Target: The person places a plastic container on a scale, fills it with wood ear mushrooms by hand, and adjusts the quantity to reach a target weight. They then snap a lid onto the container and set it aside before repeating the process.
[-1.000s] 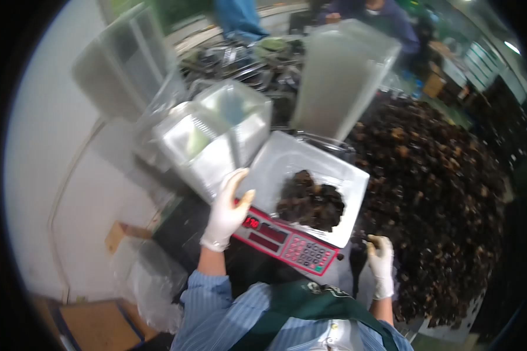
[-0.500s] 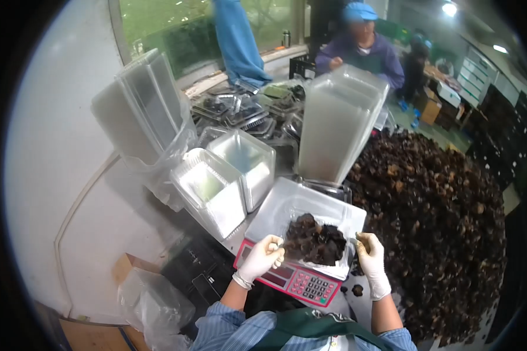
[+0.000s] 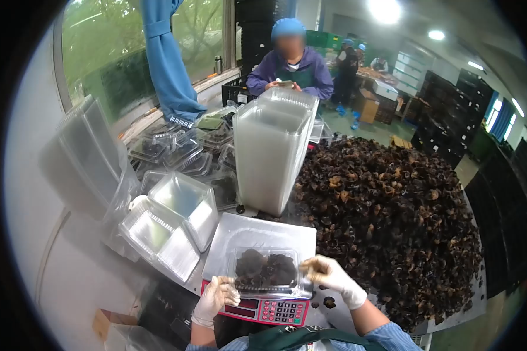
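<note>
On the plate of a red and white digital scale [image 3: 266,225] sits a clear plastic clamshell box [image 3: 267,289] with dark wood ear mushrooms [image 3: 269,269] inside. Its clear lid appears to lie over them. My left hand [image 3: 216,297], in a pale glove, has its fingers closed on the box's front left corner, just above the scale's display. At the right edge of the box, my right hand [image 3: 336,281], gloved too, has bent fingers pinching the rim; the fingertips are slightly blurred. A few loose mushroom pieces [image 3: 329,302] lie below my right hand.
A large mushroom heap [image 3: 386,222] covers the table's right side. Tall stacked clear containers [image 3: 269,158] stand behind the scale, with open boxes [image 3: 161,240] at left. Filled boxes [image 3: 170,149] pile up near the window. A person in purple [image 3: 290,64] stands across the table.
The view has tilted up and turned right. The clear lid, not plainly over the mushrooms before, now appears down over them. My hands remain at the box's two sides.
</note>
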{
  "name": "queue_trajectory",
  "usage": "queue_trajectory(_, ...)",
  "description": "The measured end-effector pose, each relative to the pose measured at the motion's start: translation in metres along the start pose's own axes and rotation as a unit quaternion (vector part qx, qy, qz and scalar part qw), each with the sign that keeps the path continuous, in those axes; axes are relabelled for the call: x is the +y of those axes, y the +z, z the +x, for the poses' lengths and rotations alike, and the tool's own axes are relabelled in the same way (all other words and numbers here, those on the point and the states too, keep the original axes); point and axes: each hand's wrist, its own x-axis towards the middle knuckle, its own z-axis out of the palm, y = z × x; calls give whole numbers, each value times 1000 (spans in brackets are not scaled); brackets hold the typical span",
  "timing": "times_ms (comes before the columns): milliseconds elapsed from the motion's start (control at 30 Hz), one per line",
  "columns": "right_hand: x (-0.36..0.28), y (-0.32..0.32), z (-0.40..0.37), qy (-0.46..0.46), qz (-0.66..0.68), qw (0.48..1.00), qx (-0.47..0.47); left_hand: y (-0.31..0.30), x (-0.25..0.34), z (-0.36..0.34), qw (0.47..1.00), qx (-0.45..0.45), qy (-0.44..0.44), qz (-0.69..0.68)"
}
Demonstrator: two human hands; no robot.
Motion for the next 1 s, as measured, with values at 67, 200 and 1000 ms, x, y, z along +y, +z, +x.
queue_trajectory(67,4,15,-18,-3,-52,998,33,3,0,-1,997,15,0,78)
queue_trajectory(200,27,39,-29,77,126,983,104,10,0,1,988,50,-22,144)
queue_trajectory(1000,32,53,-36,88,215,971,56,31,-19,-5,948,107,75,289)
